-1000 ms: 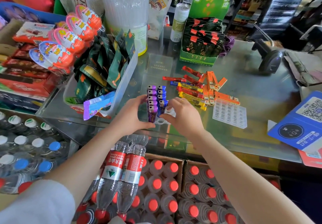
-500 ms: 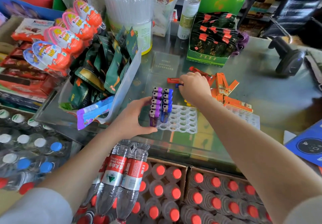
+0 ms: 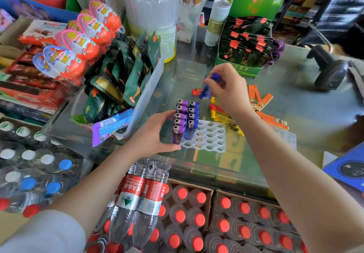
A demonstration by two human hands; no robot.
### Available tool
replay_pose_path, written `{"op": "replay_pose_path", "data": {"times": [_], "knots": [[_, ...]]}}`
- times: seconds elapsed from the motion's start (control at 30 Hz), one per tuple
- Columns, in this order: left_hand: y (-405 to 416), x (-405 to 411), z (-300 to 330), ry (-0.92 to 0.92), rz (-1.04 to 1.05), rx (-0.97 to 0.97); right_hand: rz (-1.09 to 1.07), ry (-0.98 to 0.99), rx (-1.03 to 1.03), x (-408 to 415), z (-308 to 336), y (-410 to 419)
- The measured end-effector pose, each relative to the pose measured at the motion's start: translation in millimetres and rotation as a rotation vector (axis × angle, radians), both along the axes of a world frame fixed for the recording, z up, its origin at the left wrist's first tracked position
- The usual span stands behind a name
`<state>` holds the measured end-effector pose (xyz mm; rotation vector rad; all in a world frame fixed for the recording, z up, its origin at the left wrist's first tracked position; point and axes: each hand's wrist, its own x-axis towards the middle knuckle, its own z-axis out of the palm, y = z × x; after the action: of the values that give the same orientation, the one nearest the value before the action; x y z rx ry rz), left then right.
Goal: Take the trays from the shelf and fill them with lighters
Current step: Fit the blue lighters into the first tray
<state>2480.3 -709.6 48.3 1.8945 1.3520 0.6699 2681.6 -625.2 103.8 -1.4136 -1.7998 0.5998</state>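
The left hand [image 3: 155, 134] rests on the glass surface [image 3: 307, 115], fingers and thumb curled round the near left corner of the white tray [image 3: 204, 136], touching the nearest purple lighter and bracing the tray. The tray lies flat on the surface, just right of the clear snack bin [image 3: 145, 99].

Tray status: two columns at its left edge are filled. The left column holds purple lighters [image 3: 180, 119]; the column touching it on the right holds blue lighters [image 3: 193, 119]. All stand upright with metal heads up. The sockets to the right of these columns are vacant.

The right hand [image 3: 228, 89] is raised above the surface beyond the tray and pinches one blue lighter [image 3: 209, 86], which is tilted and blurred. Below and to the right of this hand lies the loose supply of lighters [image 3: 260, 103] in red, yellow and orange, beside the tray's far right edge. A second tray [image 3: 285, 136], apparently empty, lies partly hidden behind the right forearm.

Step in hand: filling the first tray; a lighter is picked and not yet seated. Judged progress: early, most sockets open.

Next move calls for: turning the lighter upright with its base down, aligning it over a vacant socket next to the blue column, and pressing it in while the left hand keeps the tray from shifting.
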Motion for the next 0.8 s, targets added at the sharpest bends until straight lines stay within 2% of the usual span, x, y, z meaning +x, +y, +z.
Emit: {"op": "replay_pose_path", "data": {"times": [0.07,0.1,0.27,0.3,0.43,0.6,0.67,0.8], "knots": [[0,0,-1,-0.009,-0.001,0.012,-0.111,0.259,-0.056,8,4,-17],[0,0,-1,-0.014,-0.003,0.017,-0.149,0.324,-0.095,13,2,-28],[-1,1,-4,-0.005,0.006,0.030,-0.199,0.270,-0.252,29,-24,-80],[-1,2,-4,-0.006,0.003,0.038,-0.175,0.202,-0.250,29,-28,-86],[-1,3,-6,-0.027,0.007,0.026,-0.010,-0.293,-0.187,24,-38,-99],[-2,2,-8,-0.025,0.014,0.033,0.011,-0.675,-0.075,10,-36,-94],[-3,2,-8,-0.029,0.013,0.035,-0.032,-0.638,-0.104,7,-34,-91],[-2,0,-11,-0.016,0.006,0.034,-0.122,-0.238,-0.210,14,-25,-96]]}}
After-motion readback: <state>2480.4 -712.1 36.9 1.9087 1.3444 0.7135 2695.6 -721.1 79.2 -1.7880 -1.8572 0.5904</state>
